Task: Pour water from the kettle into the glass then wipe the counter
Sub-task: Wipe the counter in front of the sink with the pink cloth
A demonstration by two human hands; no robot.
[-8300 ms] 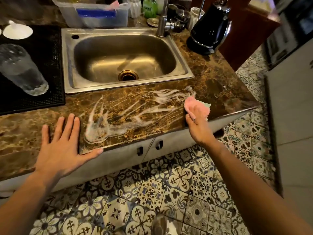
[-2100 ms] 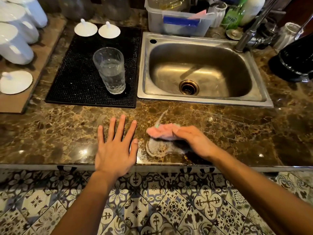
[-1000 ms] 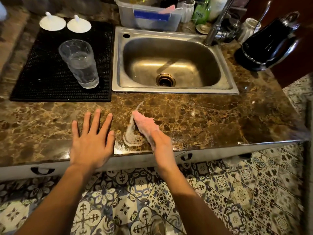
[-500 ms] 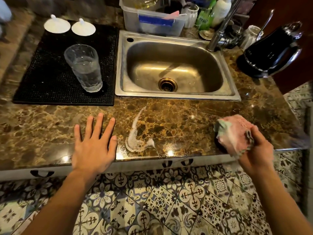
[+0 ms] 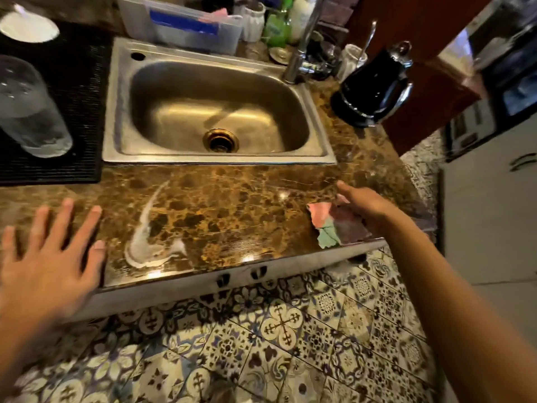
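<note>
Patterned floor tiles [image 5: 279, 324] fill the near foreground below the brown marble counter [image 5: 232, 205]. On its front edge the left hand [image 5: 49, 266] lies flat with fingers spread, holding nothing. The right hand [image 5: 366, 207] now presses the pink-and-green cloth [image 5: 334, 225] down near the counter's right corner; half a second ago it held that cloth lifted and bunched off the edge. Between the hands a white soapy smear [image 5: 148, 245] remains, unchanged since the cloth left it, so I judge the wiping unfinished. Further back sits the steel sink [image 5: 215, 109], with the water-filled glass [image 5: 29, 109] on the black mat [image 5: 84, 112] to its left and the black kettle [image 5: 374, 85] set down at its right, so pouring looks done. Bottles and a plastic tub crowd the back.
</note>
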